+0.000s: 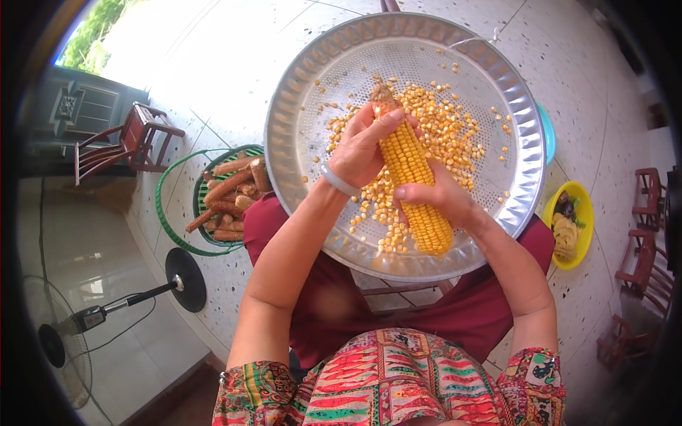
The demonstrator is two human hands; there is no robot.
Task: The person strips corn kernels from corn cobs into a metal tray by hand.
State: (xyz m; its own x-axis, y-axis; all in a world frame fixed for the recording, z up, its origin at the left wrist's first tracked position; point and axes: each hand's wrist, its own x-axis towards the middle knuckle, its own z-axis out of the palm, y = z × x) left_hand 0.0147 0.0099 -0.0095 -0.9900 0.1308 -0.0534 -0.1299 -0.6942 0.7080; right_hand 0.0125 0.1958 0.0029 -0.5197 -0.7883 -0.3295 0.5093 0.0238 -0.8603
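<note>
Over a wide round metal tray (298,78) with a perforated bottom, I hold an ear of corn (410,167) at a slant. My left hand (364,145) is closed round its upper part, just below the brown stalk end, with the thumb across the front. Lower down, my right hand (446,197) grips the ear from the right, its thumb lying over the kernels. The rows of yellow kernels look full on the side that shows. Loose corn kernels (447,128) lie scattered in the tray beneath, thickest around the ear. Part of the tray's bottom is hidden by my hands.
A green basket (170,231) of bare cobs (231,188) stands left of the tray. At the right is a yellow bowl (584,238) with pale and dark contents; a turquoise rim (545,135) shows behind the tray. A standing fan (60,341) and wooden chairs (135,138) stand farther out.
</note>
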